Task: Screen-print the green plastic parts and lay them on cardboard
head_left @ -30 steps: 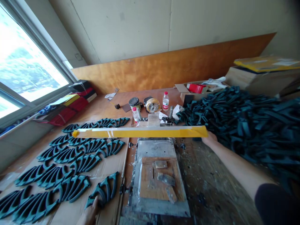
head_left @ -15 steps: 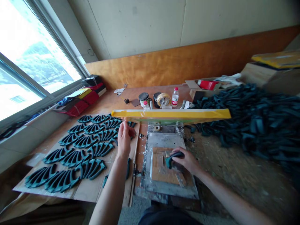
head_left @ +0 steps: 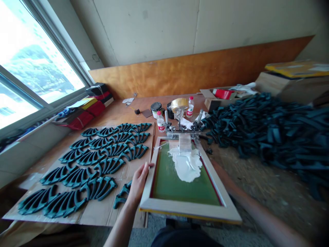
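Observation:
A screen frame with green mesh lies lowered over the work plate, white paste spread on its upper middle. A scraper stands in the paste near the hinge clamps. My left hand is closed on the frame's left side, thumb on top. My right forearm reaches in from the right, and the hand is hidden beneath or behind the frame's right side, so its fingers and any held part cannot be seen.
Rows of dark curved parts lie on cardboard at the left. A big heap of them covers the right. Bottles, jars and a box stand behind.
The frame, raised and seen edge-on before, has swung down flat over the plate. My left hand has come down with it. My right hand, earlier holding a dark part on the plate, is now hidden.

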Tool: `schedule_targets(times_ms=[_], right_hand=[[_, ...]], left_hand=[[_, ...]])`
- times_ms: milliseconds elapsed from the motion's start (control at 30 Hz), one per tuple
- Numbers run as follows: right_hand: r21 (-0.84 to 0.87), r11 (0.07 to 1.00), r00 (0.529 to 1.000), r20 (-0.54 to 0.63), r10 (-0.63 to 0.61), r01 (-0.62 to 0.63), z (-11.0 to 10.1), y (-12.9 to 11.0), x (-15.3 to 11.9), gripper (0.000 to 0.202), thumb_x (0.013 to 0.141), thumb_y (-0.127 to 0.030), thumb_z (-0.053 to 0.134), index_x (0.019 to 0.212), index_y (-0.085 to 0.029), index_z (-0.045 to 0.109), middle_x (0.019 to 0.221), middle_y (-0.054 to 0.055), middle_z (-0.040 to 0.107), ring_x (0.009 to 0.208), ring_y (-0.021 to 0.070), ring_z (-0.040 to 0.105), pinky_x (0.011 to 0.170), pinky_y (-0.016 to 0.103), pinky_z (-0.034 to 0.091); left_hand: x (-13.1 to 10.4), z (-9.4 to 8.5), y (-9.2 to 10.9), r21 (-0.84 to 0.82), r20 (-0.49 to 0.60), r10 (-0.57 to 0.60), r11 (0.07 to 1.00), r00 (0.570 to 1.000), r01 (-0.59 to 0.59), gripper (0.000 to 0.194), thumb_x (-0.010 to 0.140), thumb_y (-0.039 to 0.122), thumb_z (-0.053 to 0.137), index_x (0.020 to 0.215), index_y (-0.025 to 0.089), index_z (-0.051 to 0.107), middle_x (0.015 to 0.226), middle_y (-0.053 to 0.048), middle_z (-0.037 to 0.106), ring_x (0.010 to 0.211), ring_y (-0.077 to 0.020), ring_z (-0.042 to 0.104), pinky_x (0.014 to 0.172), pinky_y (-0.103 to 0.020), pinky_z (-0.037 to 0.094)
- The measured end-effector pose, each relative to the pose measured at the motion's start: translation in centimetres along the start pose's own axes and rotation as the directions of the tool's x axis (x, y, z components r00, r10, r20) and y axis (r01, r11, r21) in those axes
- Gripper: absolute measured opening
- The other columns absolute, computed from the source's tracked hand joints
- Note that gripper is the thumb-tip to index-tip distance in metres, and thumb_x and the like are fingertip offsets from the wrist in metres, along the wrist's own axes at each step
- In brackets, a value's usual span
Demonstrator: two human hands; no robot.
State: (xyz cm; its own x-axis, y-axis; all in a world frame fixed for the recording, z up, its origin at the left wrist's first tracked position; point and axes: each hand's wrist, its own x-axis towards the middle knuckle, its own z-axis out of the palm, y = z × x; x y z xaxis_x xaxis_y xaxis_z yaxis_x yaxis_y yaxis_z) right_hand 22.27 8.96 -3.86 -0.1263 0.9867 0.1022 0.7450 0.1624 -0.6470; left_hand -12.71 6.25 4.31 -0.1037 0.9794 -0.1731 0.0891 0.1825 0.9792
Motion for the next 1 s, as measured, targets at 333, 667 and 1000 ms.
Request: schedule_targets(times_ms=[333, 667, 1000], right_hand=[[-0.374, 0.871, 0.948, 0.128, -0.291, 0.318, 0.2, -8.4, 6.7, 0.031, 0.077, -0.015, 0.065, 0.108, -0.016, 0.059, 0.102, 0.011, 0.061, 0.098, 0.0268, 0.055, 0.085, 0.038, 0.047], [-0.145, 0.715, 0.687, 0.456, -0.566, 0.684, 0.1, -6.8, -0.3, 0.022, 0.081, -0.005, 0.045, 0.082, -0.019, 0.062, 0.081, 0.006, 0.061, 0.083, 0.0216, 0.054, 0.074, 0.033, 0.043], [-0.067, 0.725, 0.708, 0.289, -0.644, 0.686, 1.2, -6.3, -1.2, 0.030, 0.089, -0.011, 0.040, 0.096, -0.019, 0.067, 0.088, 0.007, 0.065, 0.088, 0.0215, 0.057, 0.082, 0.035, 0.046]], left_hand=[[1.5, 0.4, -10.6, 0.298, 0.061, -0.071, 0.953, 0.996, 0.050, 0.059, 0.084, 0.049, 0.053, 0.135, 0.021, 0.049, 0.085, -0.004, 0.071, 0.080, -0.0209, 0.065, 0.074, -0.028, 0.046], [1.2, 0.5, -10.2, 0.355, 0.037, -0.065, 0.934, 0.997, 0.047, 0.053, 0.084, 0.049, 0.051, 0.129, 0.021, 0.056, 0.087, -0.004, 0.071, 0.082, -0.0214, 0.065, 0.075, -0.027, 0.046], [0.9, 0.5, -9.4, 0.252, 0.003, -0.120, 0.961, 0.993, 0.115, 0.055, 0.079, 0.048, 0.059, 0.127, 0.020, 0.057, 0.079, -0.003, 0.070, 0.075, -0.0206, 0.065, 0.067, -0.027, 0.047]])
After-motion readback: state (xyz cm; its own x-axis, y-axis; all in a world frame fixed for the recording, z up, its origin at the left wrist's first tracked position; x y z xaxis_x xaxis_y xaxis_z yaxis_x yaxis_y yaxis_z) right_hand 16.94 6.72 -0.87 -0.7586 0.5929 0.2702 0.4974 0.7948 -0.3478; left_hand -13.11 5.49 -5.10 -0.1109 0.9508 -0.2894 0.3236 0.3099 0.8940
